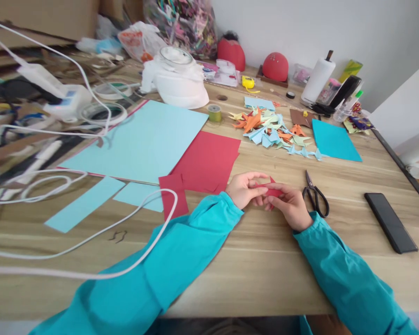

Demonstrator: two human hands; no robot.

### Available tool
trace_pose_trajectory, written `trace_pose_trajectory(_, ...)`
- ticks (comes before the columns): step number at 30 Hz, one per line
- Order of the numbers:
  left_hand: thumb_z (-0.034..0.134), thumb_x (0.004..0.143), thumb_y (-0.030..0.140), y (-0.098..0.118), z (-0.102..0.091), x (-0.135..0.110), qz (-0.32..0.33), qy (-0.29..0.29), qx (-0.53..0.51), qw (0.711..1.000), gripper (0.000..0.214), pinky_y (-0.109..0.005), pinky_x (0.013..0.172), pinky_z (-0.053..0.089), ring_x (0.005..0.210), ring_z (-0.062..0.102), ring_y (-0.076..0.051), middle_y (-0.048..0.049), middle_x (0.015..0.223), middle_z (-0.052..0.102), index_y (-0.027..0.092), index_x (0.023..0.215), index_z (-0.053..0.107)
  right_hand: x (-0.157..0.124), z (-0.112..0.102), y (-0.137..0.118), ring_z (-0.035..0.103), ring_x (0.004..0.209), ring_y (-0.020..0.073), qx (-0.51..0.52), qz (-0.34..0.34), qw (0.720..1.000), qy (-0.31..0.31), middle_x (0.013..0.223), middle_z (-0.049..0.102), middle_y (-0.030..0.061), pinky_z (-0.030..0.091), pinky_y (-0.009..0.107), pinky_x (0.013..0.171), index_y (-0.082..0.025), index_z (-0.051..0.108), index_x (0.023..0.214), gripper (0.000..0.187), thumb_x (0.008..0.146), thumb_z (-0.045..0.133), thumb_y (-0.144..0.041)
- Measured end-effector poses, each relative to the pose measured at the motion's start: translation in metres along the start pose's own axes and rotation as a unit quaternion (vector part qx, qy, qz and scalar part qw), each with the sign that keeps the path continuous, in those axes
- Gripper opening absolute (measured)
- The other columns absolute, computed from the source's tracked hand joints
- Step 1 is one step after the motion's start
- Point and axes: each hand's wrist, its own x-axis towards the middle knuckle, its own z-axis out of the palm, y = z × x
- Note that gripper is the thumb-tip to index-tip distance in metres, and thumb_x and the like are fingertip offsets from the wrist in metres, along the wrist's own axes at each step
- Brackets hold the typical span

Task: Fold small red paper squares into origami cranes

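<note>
Between my two hands is a small piece of folded red paper (273, 192), partly covered by the fingers. My left hand (245, 190) pinches its left side, thumb and fingers pressed together. From the other side my right hand (290, 207) grips it with thumb and fingers closed. A pointed red tip sticks up above the fingers. Just right of my right hand lie black-handled scissors (314, 193). Beyond the hands is a pile of folded paper cranes (265, 130) in orange, light blue and pale green.
Red sheets (206, 160) and a large light blue sheet (143, 139) lie to the left, with cut strips (85, 204) in front. A white cable (125, 274) loops across the left side. A phone (391, 222) lies right; a teal sheet (336, 140) is behind it.
</note>
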Motion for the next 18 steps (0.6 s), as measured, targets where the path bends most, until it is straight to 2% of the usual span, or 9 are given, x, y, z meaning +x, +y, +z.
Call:
trace_pose_trajectory(4,0.066,0.070,0.029,0.0017,-0.0007,0.0007,-0.004,0.019,-0.013,1.000,0.052,-0.022,0.041,0.045,0.037,0.056,-0.013,-0.0027,0.050,0.064,0.006,0.114,0.051,0.0001,-0.0011,0.0032,0.061,0.052,0.0128,0.026,-0.009,0.999,0.021,0.066,0.068,0.0012,0.047,0.027,0.052,-0.018,0.058,0.109,0.034,0.075,0.063,-0.022)
trace_pose_trajectory(8,0.067,0.068,0.032,-0.0020,-0.0006,0.0011,0.027,0.043,-0.013,0.999,0.064,-0.021,0.039,0.044,0.041,0.058,-0.015,-0.0010,0.048,0.062,0.005,0.122,0.046,0.0016,-0.0010,0.0045,0.060,0.051,0.0123,0.025,-0.033,0.994,0.103,0.066,0.067,-0.0003,0.046,0.026,0.050,-0.021,0.052,0.115,0.042,0.075,0.063,-0.025)
trace_pose_trajectory(13,0.068,0.068,0.027,-0.0034,-0.0003,-0.0012,0.030,0.003,-0.005,1.000,0.083,-0.020,0.043,0.046,0.047,0.062,-0.015,-0.0003,0.057,0.064,0.009,0.137,0.024,0.0043,-0.0009,0.0010,0.058,0.054,0.0121,-0.001,-0.070,0.979,0.191,0.063,0.064,-0.0024,0.046,0.027,0.053,-0.020,0.053,0.115,0.046,0.072,0.066,-0.028)
trace_pose_trajectory(18,0.061,0.074,0.025,-0.0011,-0.0021,-0.0034,-0.006,-0.031,0.016,0.999,0.086,-0.021,0.044,0.046,0.047,0.063,-0.015,-0.0029,0.066,0.066,0.013,0.142,0.010,0.0047,-0.0021,0.0000,0.058,0.055,0.0129,-0.003,-0.076,0.976,0.204,0.060,0.063,-0.0026,0.046,0.028,0.055,-0.019,0.055,0.113,0.045,0.071,0.067,-0.028)
